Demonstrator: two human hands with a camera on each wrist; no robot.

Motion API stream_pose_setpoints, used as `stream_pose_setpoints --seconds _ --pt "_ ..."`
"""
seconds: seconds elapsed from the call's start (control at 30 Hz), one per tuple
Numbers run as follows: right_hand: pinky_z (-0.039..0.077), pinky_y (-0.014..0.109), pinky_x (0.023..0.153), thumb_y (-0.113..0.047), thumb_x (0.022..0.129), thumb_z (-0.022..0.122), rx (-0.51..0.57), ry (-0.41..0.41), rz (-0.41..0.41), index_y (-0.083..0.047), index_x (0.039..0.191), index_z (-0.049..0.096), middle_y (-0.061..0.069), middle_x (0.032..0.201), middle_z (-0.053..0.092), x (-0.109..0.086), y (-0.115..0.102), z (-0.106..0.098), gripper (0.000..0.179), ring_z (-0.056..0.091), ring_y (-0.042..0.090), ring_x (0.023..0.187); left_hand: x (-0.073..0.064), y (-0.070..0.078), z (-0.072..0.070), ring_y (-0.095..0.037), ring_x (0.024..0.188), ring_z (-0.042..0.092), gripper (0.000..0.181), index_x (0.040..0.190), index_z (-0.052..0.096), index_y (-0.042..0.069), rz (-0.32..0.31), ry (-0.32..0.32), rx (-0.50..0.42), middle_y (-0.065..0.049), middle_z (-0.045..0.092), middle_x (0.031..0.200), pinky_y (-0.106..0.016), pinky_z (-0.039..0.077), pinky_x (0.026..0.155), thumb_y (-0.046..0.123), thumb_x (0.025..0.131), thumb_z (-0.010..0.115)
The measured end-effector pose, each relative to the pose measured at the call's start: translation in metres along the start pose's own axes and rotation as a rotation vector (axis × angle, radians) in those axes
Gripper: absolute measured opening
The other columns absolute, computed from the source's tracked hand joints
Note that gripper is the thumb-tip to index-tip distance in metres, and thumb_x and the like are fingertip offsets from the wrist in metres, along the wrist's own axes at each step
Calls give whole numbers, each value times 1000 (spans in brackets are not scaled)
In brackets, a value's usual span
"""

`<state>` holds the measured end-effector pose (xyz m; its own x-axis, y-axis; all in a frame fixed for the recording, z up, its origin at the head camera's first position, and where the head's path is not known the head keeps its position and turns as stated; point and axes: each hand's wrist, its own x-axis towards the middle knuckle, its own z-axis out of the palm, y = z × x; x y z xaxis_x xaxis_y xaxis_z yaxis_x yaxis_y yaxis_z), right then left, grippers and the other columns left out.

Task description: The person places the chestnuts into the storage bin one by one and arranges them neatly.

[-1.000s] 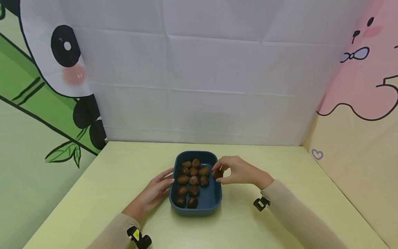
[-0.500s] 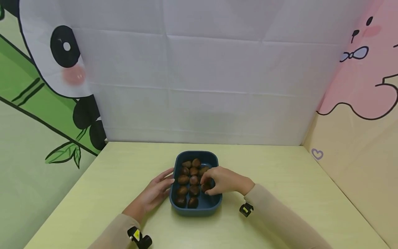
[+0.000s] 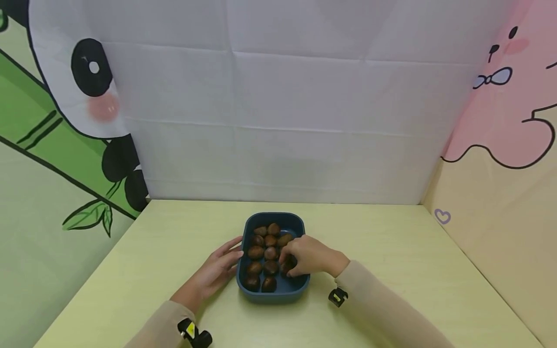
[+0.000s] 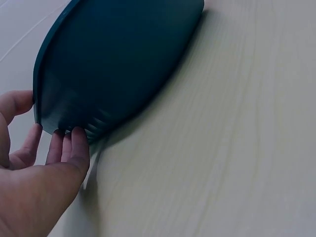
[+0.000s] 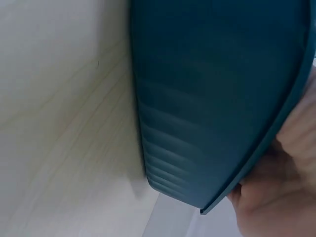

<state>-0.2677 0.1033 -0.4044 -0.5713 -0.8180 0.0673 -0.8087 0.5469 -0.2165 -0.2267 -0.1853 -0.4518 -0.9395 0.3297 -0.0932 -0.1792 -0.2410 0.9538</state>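
A dark blue rectangular box (image 3: 292, 286) stands on the table and holds several brown chestnuts (image 3: 271, 267), lined up in rough rows from its left side. My right hand (image 3: 314, 256) reaches over the box's right rim and pinches a chestnut (image 3: 289, 263) low inside, partly covered by the fingers. In the right wrist view, the box wall hides the fingertips of that hand (image 5: 276, 192). On the other side, my left hand (image 3: 216, 269) rests its extended fingertips against the box's left wall. The left wrist view shows those fingers (image 4: 79, 143) spread along the ribbed end of the wall.
The pale yellow table (image 3: 370, 232) surrounds the box. A white sheet (image 3: 278, 121) rises at its back edge. Printed panels flank it, a panda panel (image 3: 91, 67) on the left and a pink one (image 3: 500, 121) on the right.
My right hand has carried the chestnut from over the right rim leftward and down into the box, beside the middle rows. The left hand has stayed at the left wall.
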Motion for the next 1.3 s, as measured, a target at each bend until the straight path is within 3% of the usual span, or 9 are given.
stream_pose_setpoints --seconds 0.53,0.9,1.17,1.3 --pt "48 24 74 -23 81 85 44 41 -17 -19 105 75 -5 97 67 0 2 0 27 55 6 81 1 4 1 -20 127 52 64 158 22 4 -5 18 9 -24 28 158 -33 44 101 11 103 54" --pt "50 29 89 -19 90 76 135 73 -4 -14 111 74 -5 110 67 -4 4 -9 21 61 15 103 2 3 0 -20 122 55 62 157 27 4 -10 61 41 -25 32 156 -34 46 100 9 102 55" --pt "49 33 79 -19 95 70 109 128 25 -15 114 72 2 110 67 -18 12 -19 19 58 17 92 5 3 -4 -28 127 52 63 156 29 4 -8 54 123 -27 33 154 -37 45 103 13 102 58" --pt "49 37 81 -18 96 68 126 146 48 -12 116 71 3 112 66 -28 14 -24 22 59 23 96 5 5 -6 -30 124 56 61 155 29 2 16 31 160 -30 36 151 -35 49 97 12 102 58"
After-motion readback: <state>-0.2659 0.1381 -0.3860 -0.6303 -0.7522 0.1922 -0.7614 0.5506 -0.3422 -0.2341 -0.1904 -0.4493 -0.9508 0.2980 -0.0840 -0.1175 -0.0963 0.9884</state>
